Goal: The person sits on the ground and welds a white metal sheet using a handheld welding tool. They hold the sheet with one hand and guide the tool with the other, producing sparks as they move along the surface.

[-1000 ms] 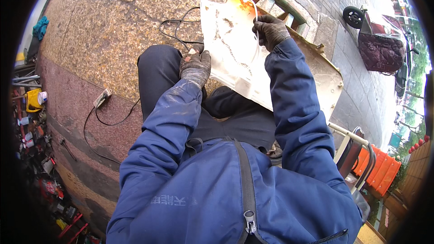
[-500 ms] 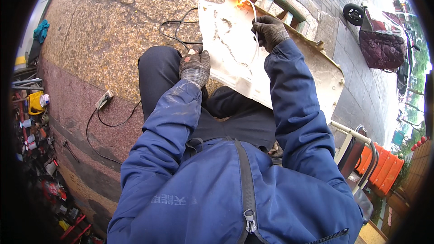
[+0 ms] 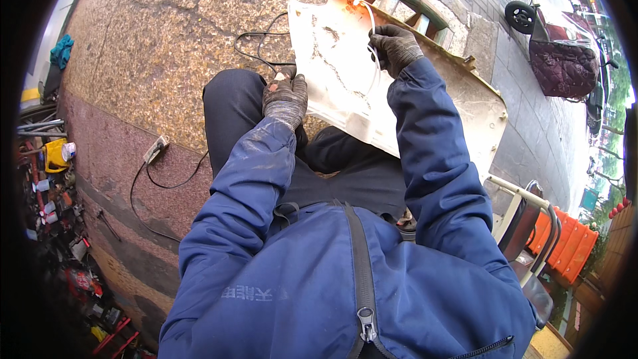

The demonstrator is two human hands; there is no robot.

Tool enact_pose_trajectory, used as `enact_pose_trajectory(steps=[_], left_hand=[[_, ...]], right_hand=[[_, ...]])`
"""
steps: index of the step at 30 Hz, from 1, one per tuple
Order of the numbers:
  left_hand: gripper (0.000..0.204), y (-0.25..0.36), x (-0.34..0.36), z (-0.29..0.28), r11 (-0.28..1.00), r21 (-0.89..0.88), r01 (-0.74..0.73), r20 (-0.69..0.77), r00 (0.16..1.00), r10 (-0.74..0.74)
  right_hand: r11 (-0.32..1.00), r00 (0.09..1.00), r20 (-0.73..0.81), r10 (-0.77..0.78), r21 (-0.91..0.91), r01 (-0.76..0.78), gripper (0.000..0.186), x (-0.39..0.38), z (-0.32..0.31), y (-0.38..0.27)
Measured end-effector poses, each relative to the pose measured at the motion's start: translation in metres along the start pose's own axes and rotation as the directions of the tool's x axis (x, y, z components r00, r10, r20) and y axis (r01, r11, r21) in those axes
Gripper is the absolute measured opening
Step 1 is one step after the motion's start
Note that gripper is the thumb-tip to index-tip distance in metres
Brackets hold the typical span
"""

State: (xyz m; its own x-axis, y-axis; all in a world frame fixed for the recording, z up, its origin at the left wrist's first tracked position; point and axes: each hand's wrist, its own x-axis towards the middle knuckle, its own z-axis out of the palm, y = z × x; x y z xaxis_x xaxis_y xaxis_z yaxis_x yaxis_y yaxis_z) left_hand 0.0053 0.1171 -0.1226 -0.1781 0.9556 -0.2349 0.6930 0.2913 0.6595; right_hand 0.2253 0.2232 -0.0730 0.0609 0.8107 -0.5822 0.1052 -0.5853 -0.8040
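A large cream-white curved panel (image 3: 345,86) lies across my lap, its surface marked by a rough, crack-like dark line. My right hand (image 3: 397,50), in a dirty grey-black glove, pinches a thin white flexible strip (image 3: 373,20). The strip's upper end meets the panel's far edge at an orange-brown patch (image 3: 344,5); its lower end curves down over the panel. Over my left knee, my gloved left hand (image 3: 284,98) is closed beside the panel's left edge. A small pale and reddish bit shows at its fingers, where a black cable (image 3: 256,53) arrives; the held thing is mostly hidden.
A wooden slatted piece (image 3: 405,6) stands behind the panel. A power strip (image 3: 156,148) with a cable lies on the stone ground at left. Assorted tools and parts (image 3: 56,213) crowd the far left. A scooter with a quilted cover (image 3: 563,70) and an orange barrier (image 3: 565,246) are at right.
The bright orange glow at the strip's upper end has faded, leaving a duller orange-brown patch. Both hands stay almost in place, and the view has shifted slightly.
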Motion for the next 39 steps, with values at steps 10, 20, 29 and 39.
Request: enact_pose_trajectory(steps=[10,20,29,39], left_hand=[[0.031,0.002,-0.003,-0.001,0.999,-0.051,0.005,-0.046,0.999,-0.007],[0.034,0.000,-0.002,0.000,1.000,-0.001,-0.006,-0.042,0.999,0.006],[0.033,0.002,-0.002,-0.002,0.999,-0.014,0.034,-0.026,0.999,-0.035],[0.032,0.001,0.000,0.000,1.000,-0.019,0.023,-0.034,0.999,-0.024]], right_hand=[[1.000,1.000,-0.009,-0.002,0.006,0.002,0.006,-0.002,0.000,0.002],[1.000,1.000,0.000,-0.007,-0.008,0.007,0.007,-0.004,0.001,-0.002],[1.000,1.000,0.006,-0.024,-0.013,0.024,0.007,-0.001,0.003,-0.007],[0.999,1.000,-0.003,-0.027,-0.040,0.027,0.007,0.002,0.006,-0.012]])
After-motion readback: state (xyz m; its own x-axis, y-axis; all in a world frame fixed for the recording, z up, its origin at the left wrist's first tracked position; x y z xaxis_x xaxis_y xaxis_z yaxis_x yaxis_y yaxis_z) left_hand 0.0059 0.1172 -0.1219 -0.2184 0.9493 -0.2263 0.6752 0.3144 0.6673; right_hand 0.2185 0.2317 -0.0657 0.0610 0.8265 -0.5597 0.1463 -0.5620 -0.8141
